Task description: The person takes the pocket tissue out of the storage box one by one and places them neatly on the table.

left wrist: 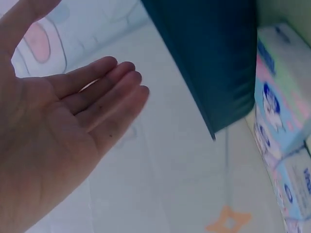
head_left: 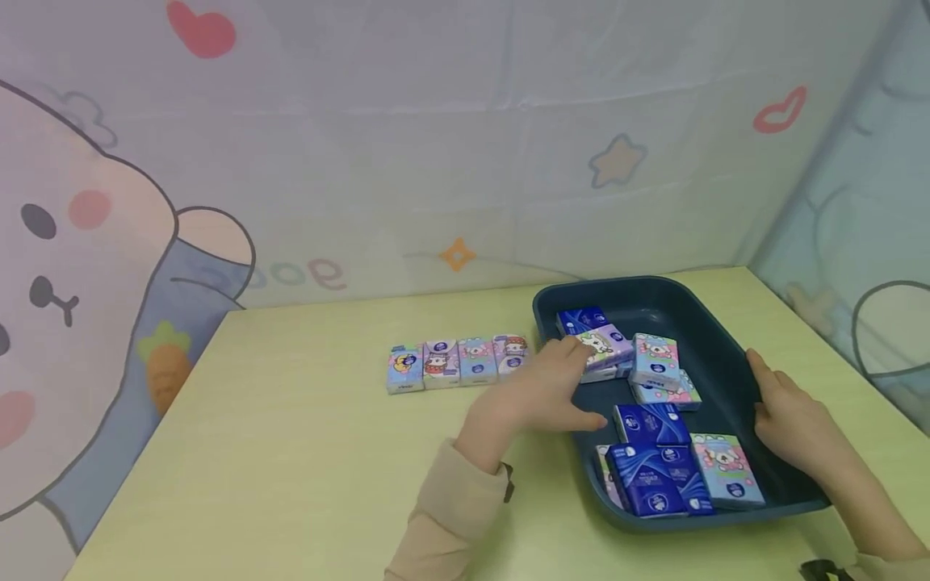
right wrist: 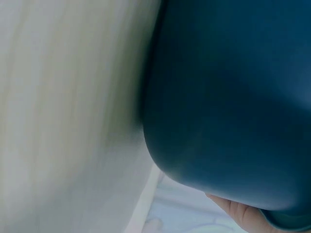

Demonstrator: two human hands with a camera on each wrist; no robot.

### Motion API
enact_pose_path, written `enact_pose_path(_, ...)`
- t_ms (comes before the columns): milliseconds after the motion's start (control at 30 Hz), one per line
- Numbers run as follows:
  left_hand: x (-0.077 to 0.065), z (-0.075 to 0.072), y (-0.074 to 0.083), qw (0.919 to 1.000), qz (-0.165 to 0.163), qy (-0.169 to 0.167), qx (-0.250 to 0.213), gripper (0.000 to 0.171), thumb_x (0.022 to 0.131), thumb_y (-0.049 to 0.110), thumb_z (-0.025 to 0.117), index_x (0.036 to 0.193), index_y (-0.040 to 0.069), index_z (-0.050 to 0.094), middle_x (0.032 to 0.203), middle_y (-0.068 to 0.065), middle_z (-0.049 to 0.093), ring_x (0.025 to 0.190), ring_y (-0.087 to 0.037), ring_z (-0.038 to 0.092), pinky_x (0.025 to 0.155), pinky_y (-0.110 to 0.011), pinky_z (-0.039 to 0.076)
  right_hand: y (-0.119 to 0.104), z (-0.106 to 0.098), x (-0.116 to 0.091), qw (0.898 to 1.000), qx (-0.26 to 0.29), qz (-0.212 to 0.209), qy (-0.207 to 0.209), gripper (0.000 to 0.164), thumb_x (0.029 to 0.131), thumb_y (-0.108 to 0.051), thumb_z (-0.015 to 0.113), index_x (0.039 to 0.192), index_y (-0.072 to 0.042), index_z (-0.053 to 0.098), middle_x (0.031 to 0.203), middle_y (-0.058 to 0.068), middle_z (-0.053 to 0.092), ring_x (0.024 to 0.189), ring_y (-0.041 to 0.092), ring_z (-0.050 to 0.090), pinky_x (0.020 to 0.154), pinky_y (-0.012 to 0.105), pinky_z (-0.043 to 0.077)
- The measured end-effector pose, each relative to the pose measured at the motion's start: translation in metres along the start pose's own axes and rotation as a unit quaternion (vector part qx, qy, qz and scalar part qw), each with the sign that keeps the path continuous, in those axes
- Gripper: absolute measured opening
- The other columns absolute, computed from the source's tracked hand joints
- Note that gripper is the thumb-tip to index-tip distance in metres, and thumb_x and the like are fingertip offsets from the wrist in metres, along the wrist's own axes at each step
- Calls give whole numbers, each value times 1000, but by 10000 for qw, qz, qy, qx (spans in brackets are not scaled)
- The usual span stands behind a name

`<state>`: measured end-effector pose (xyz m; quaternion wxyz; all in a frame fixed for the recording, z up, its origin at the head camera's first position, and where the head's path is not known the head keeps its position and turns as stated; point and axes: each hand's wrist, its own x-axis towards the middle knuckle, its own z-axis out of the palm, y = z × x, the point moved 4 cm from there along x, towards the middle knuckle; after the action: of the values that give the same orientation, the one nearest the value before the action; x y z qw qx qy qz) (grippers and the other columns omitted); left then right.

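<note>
A dark blue plastic tub (head_left: pixel 715 387) holds several small tissue packs, some deep blue (head_left: pixel 647 480), others pastel with cartoon prints (head_left: pixel 726 468). My right hand (head_left: pixel 795 424) grips the tub's right rim; the right wrist view shows mostly the tub's outer wall (right wrist: pixel 218 111). Over the left rim reaches my left hand (head_left: pixel 541 395), fingers stretched toward a lilac pack (head_left: pixel 610 345) that lies on other packs. In the left wrist view its palm (left wrist: pixel 53 116) faces the camera, fingers straight and holding nothing. Left of the tub stands a row of pastel packs (head_left: pixel 441 363), its right end close to the left hand.
The pale yellow table (head_left: pixel 291 460) extends left of the tub. Behind it hangs a printed cloth (head_left: pixel 407 161) with a large cartoon bear, and another cloth (head_left: pixel 872 242) borders the right side.
</note>
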<state>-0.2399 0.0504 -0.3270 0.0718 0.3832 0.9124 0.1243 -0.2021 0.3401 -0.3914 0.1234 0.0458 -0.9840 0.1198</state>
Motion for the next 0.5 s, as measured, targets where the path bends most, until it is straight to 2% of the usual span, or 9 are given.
enact_pose_path(133, 0, 11, 20, 9982, 497, -165, 296, 79, 87, 50, 62, 148, 10, 32, 153, -4, 35, 142, -15, 34, 115, -25, 32, -1, 2, 1, 10000, -12, 44, -35, 68, 80, 8, 51, 140, 20, 22, 111, 45, 48, 84, 53, 57, 63, 59, 48)
enact_pose_path(267, -4, 25, 37, 9929, 977, -355, 585, 77, 87, 56, 59, 145, 11, 38, 142, 1, 45, 127, -8, 45, 108, -19, 39, -1, 3, 1, 10000, -40, 61, -21, 68, 80, 8, 51, 140, 20, 23, 112, 45, 48, 88, 55, 56, 65, 60, 49)
enact_pose_path(367, -5, 35, 45, 9894, 1132, -576, 704, 79, 85, 61, 58, 144, 12, 40, 136, 3, 49, 118, -6, 48, 103, -18, 43, 0, 4, 1, 9999, -43, 93, -42, 68, 80, 8, 51, 141, 20, 22, 113, 45, 48, 90, 56, 56, 65, 61, 49)
enact_pose_path(500, -5, 45, 51, 9866, 1092, -855, 858, 82, 83, 65, 58, 145, 14, 39, 139, 5, 48, 119, -6, 49, 102, -20, 45, 1, 3, 0, 9999, -51, 96, 1, 68, 81, 7, 51, 141, 19, 22, 113, 45, 48, 89, 56, 56, 66, 61, 49)
